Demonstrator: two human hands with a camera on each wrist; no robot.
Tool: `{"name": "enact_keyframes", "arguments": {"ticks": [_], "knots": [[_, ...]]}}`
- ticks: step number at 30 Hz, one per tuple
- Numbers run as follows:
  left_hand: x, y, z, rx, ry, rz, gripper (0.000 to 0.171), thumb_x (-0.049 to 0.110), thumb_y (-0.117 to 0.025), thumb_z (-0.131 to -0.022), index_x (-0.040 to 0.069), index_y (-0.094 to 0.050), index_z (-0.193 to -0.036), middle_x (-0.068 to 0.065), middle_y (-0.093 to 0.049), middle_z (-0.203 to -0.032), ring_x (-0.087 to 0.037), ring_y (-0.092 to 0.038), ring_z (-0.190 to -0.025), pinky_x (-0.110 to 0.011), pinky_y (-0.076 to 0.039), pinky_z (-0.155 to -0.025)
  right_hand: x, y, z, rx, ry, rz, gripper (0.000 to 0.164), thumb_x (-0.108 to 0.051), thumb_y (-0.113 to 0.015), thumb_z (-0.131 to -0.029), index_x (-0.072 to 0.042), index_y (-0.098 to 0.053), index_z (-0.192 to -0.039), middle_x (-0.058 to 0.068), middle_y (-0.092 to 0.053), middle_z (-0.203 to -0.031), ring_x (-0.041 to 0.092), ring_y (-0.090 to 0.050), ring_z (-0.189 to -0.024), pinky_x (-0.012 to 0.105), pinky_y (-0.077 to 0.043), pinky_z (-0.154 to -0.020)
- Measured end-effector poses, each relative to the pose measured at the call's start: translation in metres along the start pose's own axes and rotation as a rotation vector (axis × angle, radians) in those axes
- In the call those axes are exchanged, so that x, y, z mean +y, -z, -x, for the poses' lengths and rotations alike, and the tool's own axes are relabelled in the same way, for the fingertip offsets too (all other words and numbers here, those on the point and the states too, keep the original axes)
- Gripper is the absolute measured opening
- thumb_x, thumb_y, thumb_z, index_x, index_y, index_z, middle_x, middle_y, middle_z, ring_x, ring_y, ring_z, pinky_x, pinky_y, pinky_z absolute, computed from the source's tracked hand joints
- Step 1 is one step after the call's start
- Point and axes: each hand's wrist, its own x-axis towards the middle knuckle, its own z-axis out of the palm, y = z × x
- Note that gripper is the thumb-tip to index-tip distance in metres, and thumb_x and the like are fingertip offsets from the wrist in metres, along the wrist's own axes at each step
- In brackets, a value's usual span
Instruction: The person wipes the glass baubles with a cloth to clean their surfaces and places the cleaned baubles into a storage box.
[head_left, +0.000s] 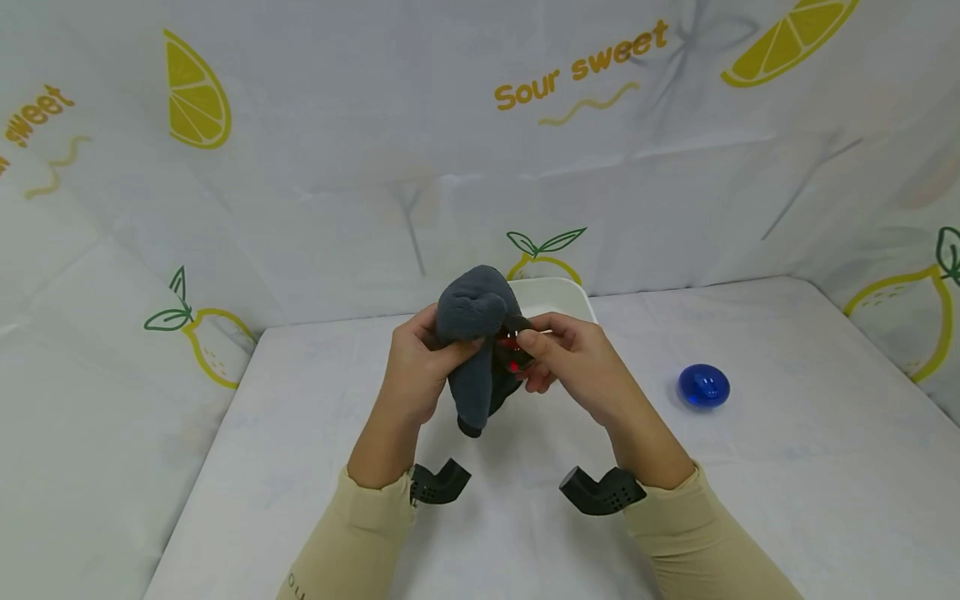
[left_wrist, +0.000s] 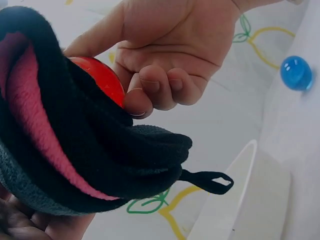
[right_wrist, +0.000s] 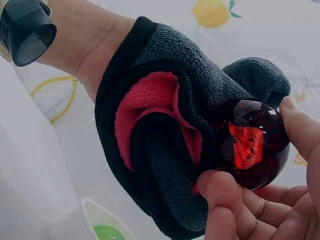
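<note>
Beige slvs (head_left: 360,533), blk wrist cams (head_left: 604,494)

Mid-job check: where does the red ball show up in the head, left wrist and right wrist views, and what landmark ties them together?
Head: red ball just right of and below centre, held in the right hand.
Left wrist: red ball in the upper left, partly hidden by cloth.
Right wrist: red ball right of centre.
Shared landmark: the grey, black-edged cloth, next to the ball in all three.
</note>
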Motion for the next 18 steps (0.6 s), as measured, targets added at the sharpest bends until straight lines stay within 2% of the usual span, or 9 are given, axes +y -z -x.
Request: {"name": "enact_keyframes", "arguments": {"ticks": [4, 10, 14, 18], "knots": [[0.0008, 0.0008, 0.0, 0.018, 0.005, 0.028, 0.038, -0.005, -0.071, -0.082, -0.005, -0.063, -0.119, -0.001, -0.071, -0.1, -0.022, -0.066, -0.096, -0.038, -0.057, -0.084, 0.0018, 0.0011, -0.0008, -0.025, 0.021, -0.018, 0.048, -0.039, -0.064, -0.095, 0.003, -0.064, -0.118, 0.011, -0.072, -0.085, 0.02, -0.067, -0.062, 0.035, -0.058, -0.064], [0.0018, -0.0016, -0.0005, 0.055, 0.043, 0.003, 0.036, 0.0, -0.074, -0.082, -0.002, -0.065, -0.117, -0.007, -0.071, -0.101, -0.023, -0.067, -0.095, -0.039, -0.058, -0.083, -0.0008, 0.007, -0.0006, -0.031, 0.025, 0.058, 0.038, -0.022, -0.07, -0.093, -0.004, -0.064, -0.125, 0.014, -0.071, -0.087, 0.027, -0.069, -0.069, 0.036, -0.059, -0.067], [-0.0002, -0.0009, -0.0017, 0.063, 0.09, -0.022, 0.038, 0.004, -0.075, -0.083, 0.003, -0.065, -0.12, -0.013, -0.069, -0.106, -0.025, -0.067, -0.098, -0.041, -0.058, -0.084, -0.0002, 0.0065, -0.0001, -0.014, 0.068, 0.117, 0.048, -0.018, -0.076, -0.087, -0.01, -0.062, -0.132, 0.013, -0.07, -0.095, 0.03, -0.068, -0.081, 0.033, -0.059, -0.072], [-0.0011, -0.0012, -0.0013, 0.018, 0.148, -0.025, 0.044, 0.008, -0.075, -0.085, 0.007, -0.061, -0.127, -0.014, -0.066, -0.114, -0.025, -0.066, -0.103, -0.04, -0.057, -0.087, 0.0017, 0.005, -0.0003, 0.048, 0.152, 0.188, 0.059, -0.014, -0.082, -0.081, -0.016, -0.06, -0.135, 0.01, -0.069, -0.11, 0.022, -0.067, -0.095, 0.032, -0.058, -0.077]]}}
